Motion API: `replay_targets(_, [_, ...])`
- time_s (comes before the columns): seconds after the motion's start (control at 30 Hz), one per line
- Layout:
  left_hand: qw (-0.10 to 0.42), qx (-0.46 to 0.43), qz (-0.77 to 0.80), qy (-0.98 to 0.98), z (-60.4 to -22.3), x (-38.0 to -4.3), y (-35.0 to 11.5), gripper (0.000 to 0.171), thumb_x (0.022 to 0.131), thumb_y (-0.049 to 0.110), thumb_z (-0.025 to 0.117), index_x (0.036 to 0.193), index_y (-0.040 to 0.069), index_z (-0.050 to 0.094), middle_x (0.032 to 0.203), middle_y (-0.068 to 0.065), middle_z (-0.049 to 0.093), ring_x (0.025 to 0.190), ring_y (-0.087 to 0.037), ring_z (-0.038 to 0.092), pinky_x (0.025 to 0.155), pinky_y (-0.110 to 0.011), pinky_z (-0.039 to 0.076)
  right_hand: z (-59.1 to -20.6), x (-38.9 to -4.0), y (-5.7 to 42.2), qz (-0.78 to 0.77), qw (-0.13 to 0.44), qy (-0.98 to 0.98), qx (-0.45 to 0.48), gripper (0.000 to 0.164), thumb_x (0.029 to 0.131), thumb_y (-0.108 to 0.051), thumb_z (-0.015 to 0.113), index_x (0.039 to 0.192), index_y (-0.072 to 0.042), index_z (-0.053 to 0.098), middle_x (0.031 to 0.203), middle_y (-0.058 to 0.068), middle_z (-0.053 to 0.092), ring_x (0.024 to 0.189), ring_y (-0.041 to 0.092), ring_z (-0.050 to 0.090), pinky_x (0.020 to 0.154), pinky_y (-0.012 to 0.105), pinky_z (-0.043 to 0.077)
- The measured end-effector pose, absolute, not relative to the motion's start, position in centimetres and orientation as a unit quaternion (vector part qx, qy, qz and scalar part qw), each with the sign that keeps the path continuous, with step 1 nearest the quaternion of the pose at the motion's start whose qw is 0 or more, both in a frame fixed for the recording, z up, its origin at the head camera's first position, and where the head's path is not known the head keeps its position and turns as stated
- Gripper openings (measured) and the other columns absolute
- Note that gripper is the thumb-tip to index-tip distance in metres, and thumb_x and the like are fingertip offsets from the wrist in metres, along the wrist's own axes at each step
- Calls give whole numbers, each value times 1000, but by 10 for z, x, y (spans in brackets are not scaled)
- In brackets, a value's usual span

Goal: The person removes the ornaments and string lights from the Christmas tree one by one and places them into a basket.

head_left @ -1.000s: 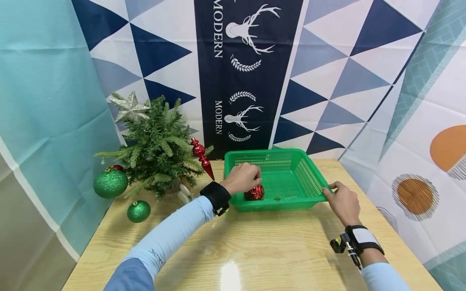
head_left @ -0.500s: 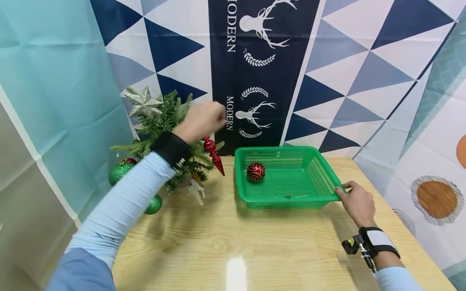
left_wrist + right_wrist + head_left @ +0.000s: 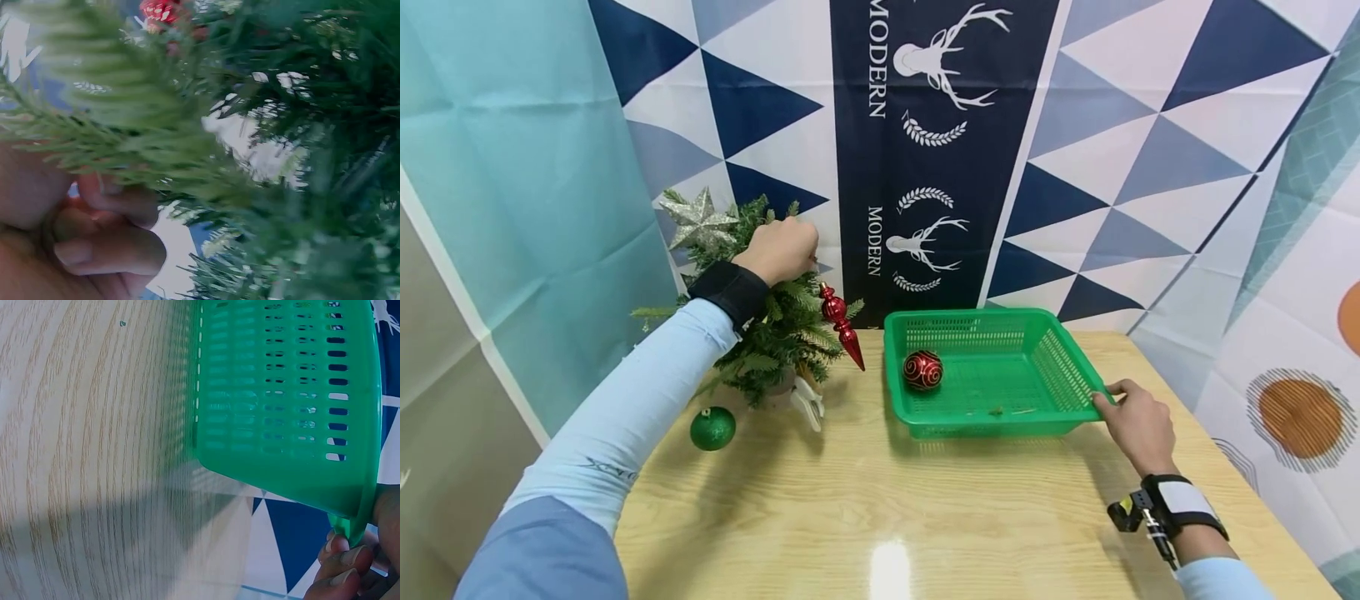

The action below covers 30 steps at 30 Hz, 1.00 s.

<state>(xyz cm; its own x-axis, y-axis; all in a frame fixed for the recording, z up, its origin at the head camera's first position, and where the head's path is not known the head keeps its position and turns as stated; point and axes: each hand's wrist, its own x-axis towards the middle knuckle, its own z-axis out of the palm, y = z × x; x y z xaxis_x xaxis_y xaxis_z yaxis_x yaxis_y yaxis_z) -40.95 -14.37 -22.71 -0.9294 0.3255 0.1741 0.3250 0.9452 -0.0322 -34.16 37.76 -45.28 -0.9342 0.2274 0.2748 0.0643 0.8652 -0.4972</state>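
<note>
My left hand (image 3: 781, 248) is at the upper right of a small green Christmas tree (image 3: 775, 321), its fingers curled among the branches. In the left wrist view, pine sprigs (image 3: 125, 147) cross in front of the curled fingers (image 3: 119, 250); nothing held can be made out. My right hand (image 3: 1141, 425) grips the near right corner of a green plastic basket (image 3: 970, 421) by its rim. A red bauble with gold swirls (image 3: 922, 370) lies in the basket's left part. A red finial-shaped ornament (image 3: 842, 325) hangs on the tree's right side.
A silver glitter star (image 3: 700, 221) tops the tree. One green bauble (image 3: 712, 428) hangs low at the tree's left front. White pieces (image 3: 807, 402) stand at its base. Patterned cloth (image 3: 925, 150) hangs behind the wooden table (image 3: 850, 500).
My left hand has gone from above the basket's left side up and left to the tree. The swirled bauble has shifted within the basket. My right hand keeps its grip on the rim.
</note>
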Motion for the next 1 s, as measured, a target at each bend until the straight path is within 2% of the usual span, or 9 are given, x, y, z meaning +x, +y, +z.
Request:
replay_targets(0.2, [72, -150, 11, -986, -221, -410, -138, 20, 97, 16, 74, 81, 7, 67, 87, -14, 63, 77, -32, 65, 69, -45, 52, -450, -342, 377, 254, 172, -949, -76, 41, 101, -27, 63, 119, 10, 64, 83, 24, 67, 61, 30, 60, 44, 37, 41])
replay_targets(0.5, [99, -163, 16, -982, -225, -408, -144, 28, 100, 11, 67, 73, 8, 61, 77, -12, 59, 67, -28, 59, 60, -41, 44, -452, -344, 375, 253, 168, -950, -80, 41, 101, -27, 63, 119, 10, 64, 85, 25, 67, 65, 33, 61, 45, 37, 42])
replay_targets(0.63, [111, -170, 12, -979, -224, -405, -148, 35, 101, 12, 67, 68, 10, 54, 69, -7, 49, 61, -23, 49, 58, -38, 38, -451, -343, 374, 254, 166, -950, -78, 40, 101, -27, 63, 119, 8, 65, 84, 23, 67, 65, 33, 60, 45, 37, 42])
replay_targets(0.73, [131, -176, 7, -976, -221, -404, -148, 35, 103, 9, 60, 69, 10, 53, 67, -6, 43, 60, -22, 42, 56, -37, 33, -450, -342, 373, 256, 164, -949, -79, 40, 101, -27, 63, 119, 9, 65, 84, 23, 67, 65, 32, 60, 45, 37, 42])
replay_targets(0.87, [161, -187, -1, -969, -219, -401, -149, 28, 104, 6, 54, 78, 7, 64, 70, -10, 53, 62, -24, 48, 56, -37, 34, -450, -343, 373, 253, 161, -950, -85, 41, 100, -27, 63, 119, 9, 65, 83, 22, 67, 64, 31, 60, 45, 36, 42])
replay_targets(1.0, [186, -198, -12, -962, -217, -399, -149, 23, 103, 6, 57, 84, 6, 70, 78, -14, 63, 66, -26, 54, 58, -37, 35, -450, -344, 372, 253, 159, -950, -94, 41, 100, -27, 63, 120, 9, 65, 83, 22, 67, 63, 30, 60, 45, 36, 42])
